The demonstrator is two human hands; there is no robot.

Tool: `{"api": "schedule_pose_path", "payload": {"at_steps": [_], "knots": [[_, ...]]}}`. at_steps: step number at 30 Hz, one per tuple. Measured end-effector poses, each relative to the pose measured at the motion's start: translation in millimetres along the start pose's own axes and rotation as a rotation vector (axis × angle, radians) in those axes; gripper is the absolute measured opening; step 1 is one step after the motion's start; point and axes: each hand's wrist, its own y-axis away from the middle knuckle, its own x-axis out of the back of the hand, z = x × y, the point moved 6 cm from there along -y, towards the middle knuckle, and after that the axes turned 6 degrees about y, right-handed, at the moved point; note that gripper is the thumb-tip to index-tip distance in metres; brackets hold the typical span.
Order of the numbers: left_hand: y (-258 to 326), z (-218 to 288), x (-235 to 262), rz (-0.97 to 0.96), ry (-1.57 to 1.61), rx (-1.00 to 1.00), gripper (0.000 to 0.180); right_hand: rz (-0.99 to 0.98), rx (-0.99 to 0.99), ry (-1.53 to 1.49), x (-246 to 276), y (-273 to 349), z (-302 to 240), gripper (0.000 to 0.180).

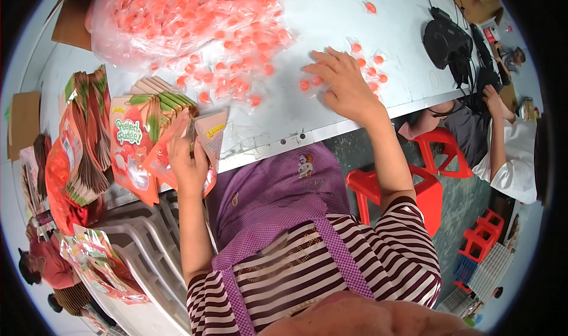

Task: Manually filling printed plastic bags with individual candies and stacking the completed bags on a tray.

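My left hand (pixel 188 165) grips an orange printed pouch (pixel 208 136) at the table's near edge, holding it upright with its mouth up. My right hand (pixel 341 82) lies palm down on the white table (pixel 331 16), fingers spread over several small clear-wrapped orange candies (pixel 371 71). Whether any candy is under the palm is hidden. A large heap of the same candies (pixel 231 63) spills from a clear plastic bag (pixel 171 10) at the far left.
A stack of flat printed pouches (pixel 133 143) leans left of my left hand, more pouches (pixel 83 129) beyond it. Red plastic stools (pixel 426 188) stand below the table edge. Another person (pixel 503 152) sits at right near black equipment (pixel 447 40). Stacked white chairs (pixel 148 247) stand at lower left.
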Motion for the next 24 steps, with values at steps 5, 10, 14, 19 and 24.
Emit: {"api": "schedule_pose_path", "payload": {"at_steps": [5, 10, 14, 19, 24], "knots": [[-2.0, 1.1, -0.3, 0.013, 0.004, 0.002, 0.006, 0.125, -0.069, 0.081, -3.2, 2.2, -14.3, 0.040], [7.0, -7.7, 3.2, 0.018, 0.099, 0.097, 0.010, 0.254, -0.083, 0.156, -15.4, 1.7, -10.7, 0.033], [18.8, -24.9, 7.2, -0.019, 0.323, 0.343, 0.014, 0.284, -0.082, 0.148, -16.1, 0.8, -8.5, 0.021], [-9.1, 37.3, 28.9, -0.187, 0.212, 0.217, 0.014, 0.325, 0.011, 0.122, -16.2, 4.7, -14.3, 0.018], [-31.9, 109.0, 19.4, -0.251, 0.157, 0.036, 0.018, 0.425, -0.068, -0.076, -11.2, 8.4, -8.7, 0.015]]}}
